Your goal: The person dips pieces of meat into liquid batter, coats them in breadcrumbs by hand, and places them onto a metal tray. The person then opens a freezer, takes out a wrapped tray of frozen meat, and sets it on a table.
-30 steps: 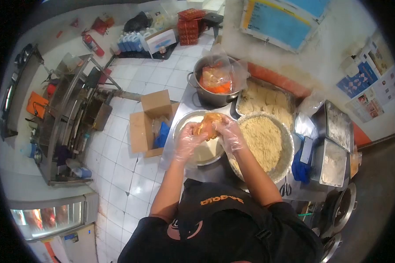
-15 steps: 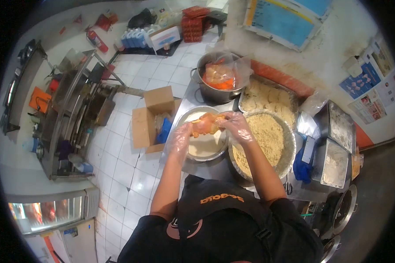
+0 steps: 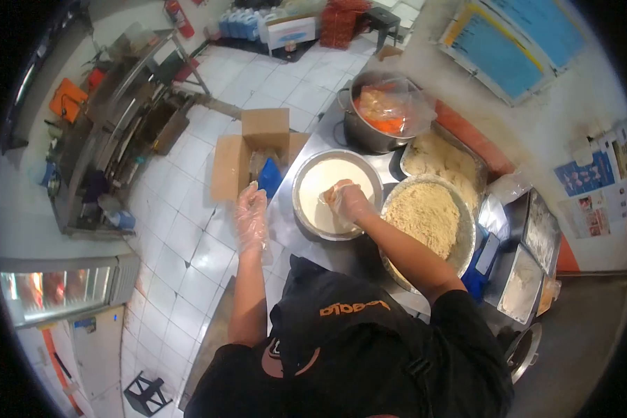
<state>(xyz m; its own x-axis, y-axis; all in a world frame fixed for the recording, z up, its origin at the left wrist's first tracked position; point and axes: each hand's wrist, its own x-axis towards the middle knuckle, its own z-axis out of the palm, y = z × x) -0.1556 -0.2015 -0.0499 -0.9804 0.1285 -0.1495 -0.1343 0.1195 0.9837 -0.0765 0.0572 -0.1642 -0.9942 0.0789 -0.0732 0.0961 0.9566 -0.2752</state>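
My right hand [image 3: 352, 205], in a clear plastic glove, reaches down into a round metal bowl [image 3: 301, 214] of creamy white liquid [image 3: 327, 173]. Its fingers close on a piece of raw chicken [image 3: 330, 198], which is partly dipped and mostly hidden by the hand. Off to the bowl's left hangs my left hand [image 3: 251, 217], gloved too, near the front of a cardboard box. Its fingers are loosely curled and nothing shows in them. Just right of the bowl stands a large metal basin [image 3: 468, 255] of pale breading flour [image 3: 425, 219].
Behind the bowl is a big metal pot [image 3: 376, 139] holding bagged orange-coloured food. A tray of coated pieces [image 3: 439, 159] lies behind the flour. Metal pans [image 3: 521, 282] stand at right. The open cardboard box [image 3: 228, 164] is left of the counter, above the tiled floor.
My left hand has let go of the chicken and moved left, away from the bowl. My right hand has lowered the chicken into the white liquid. The camera view has shifted.
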